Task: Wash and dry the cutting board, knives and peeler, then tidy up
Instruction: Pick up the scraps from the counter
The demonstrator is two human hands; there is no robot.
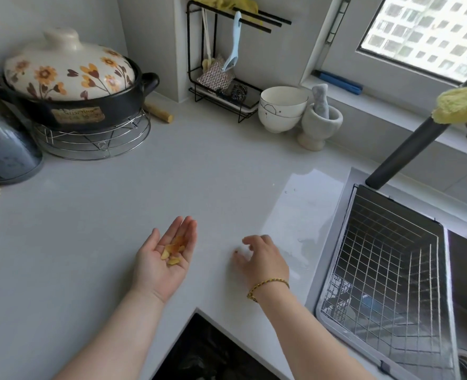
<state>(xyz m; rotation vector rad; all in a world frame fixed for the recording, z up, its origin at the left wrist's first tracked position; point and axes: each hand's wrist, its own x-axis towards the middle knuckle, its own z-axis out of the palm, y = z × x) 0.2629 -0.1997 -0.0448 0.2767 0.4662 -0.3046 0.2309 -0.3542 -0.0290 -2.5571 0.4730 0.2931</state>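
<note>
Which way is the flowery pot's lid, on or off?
On. The flowered lid sits squarely on the black clay pot, covering its opening.

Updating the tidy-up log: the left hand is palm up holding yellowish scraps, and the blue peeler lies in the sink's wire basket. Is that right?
Not quite. The head view shows the blue peeler hanging from the black rack against the wall, not lying in the wire basket. The rest holds: the left hand is palm up with yellowish scraps on it.
</note>
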